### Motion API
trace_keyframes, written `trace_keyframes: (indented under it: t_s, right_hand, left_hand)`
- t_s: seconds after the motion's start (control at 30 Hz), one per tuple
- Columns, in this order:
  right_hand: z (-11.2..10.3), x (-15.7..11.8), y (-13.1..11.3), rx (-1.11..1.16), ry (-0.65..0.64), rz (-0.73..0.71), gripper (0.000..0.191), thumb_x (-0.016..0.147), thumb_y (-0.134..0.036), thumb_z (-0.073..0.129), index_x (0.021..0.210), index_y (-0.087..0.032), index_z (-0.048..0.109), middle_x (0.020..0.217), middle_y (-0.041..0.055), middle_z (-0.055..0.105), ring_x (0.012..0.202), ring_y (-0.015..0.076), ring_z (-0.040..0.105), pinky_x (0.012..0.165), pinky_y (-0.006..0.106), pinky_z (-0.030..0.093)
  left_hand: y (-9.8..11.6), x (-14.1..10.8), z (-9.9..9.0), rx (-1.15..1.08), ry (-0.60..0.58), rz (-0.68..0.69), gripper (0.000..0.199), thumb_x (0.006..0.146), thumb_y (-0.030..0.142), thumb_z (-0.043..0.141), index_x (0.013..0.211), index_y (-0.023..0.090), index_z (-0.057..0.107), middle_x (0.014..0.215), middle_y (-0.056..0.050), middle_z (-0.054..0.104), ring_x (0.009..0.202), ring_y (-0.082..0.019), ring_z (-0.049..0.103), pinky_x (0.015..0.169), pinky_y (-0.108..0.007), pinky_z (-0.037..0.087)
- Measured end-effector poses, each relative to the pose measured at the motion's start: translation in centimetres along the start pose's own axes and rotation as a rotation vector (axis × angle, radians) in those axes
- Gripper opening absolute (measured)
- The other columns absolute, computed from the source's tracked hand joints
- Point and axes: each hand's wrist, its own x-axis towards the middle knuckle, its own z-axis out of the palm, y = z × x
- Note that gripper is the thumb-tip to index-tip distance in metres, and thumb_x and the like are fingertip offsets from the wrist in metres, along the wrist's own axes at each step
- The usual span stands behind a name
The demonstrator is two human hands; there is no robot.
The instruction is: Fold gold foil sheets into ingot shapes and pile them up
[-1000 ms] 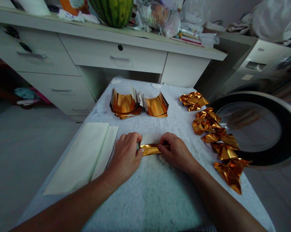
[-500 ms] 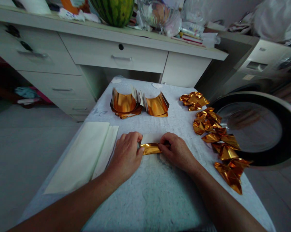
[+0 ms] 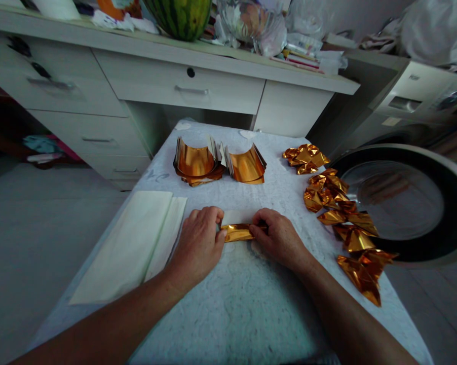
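Observation:
Between my two hands lies a sheet of gold foil paper (image 3: 237,232), its near edge folded over so a shiny gold strip shows in front of its pale back. My left hand (image 3: 201,235) grips the strip's left end with thumb and curled fingers. At the right end my right hand (image 3: 276,235) pinches the same strip, thumb on top. Beyond them stand two curved stacks of gold foil sheets, the left stack (image 3: 196,162) and the right stack (image 3: 246,166). A pile of pale paper sheets (image 3: 125,243) rests beside my left forearm.
Several folded gold foil pieces (image 3: 357,238) line the right edge of the cloth-covered table (image 3: 228,314). An open washing machine door (image 3: 399,203) hangs close to that edge. Behind the table is a white desk with drawers (image 3: 190,91), carrying a watermelon (image 3: 183,17) and a glass bowl (image 3: 247,20).

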Motion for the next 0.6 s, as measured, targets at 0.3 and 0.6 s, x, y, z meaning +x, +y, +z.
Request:
trace_keyframes:
  t_s: [0.3, 0.6]
  right_hand:
    - [-0.07, 0.0, -0.13, -0.005, 0.005, 0.003, 0.006, 0.082, -0.015, 0.06, 0.077, -0.018, 0.059, 0.077, 0.0015, 0.061, 0.069, 0.0141, 0.052, 0.064, 0.026, 0.036]
    - [0.11, 0.03, -0.15, -0.017, 0.014, 0.014, 0.006, 0.082, -0.015, 0.061, 0.076, -0.017, 0.059, 0.077, 0.0014, 0.062, 0.069, 0.0137, 0.053, 0.063, 0.025, 0.035]
  left_hand:
    - [-0.09, 0.09, 0.11, 0.008, -0.002, -0.002, 0.018, 0.083, 0.013, 0.056, 0.095, 0.022, 0.046, 0.096, -0.005, 0.059, 0.093, -0.025, 0.052, 0.085, -0.042, 0.044]
    - [-0.15, 0.02, 0.2, 0.017, 0.005, -0.002, 0.018, 0.083, 0.012, 0.057, 0.095, 0.021, 0.046, 0.095, -0.005, 0.059, 0.092, -0.025, 0.051, 0.085, -0.041, 0.044]
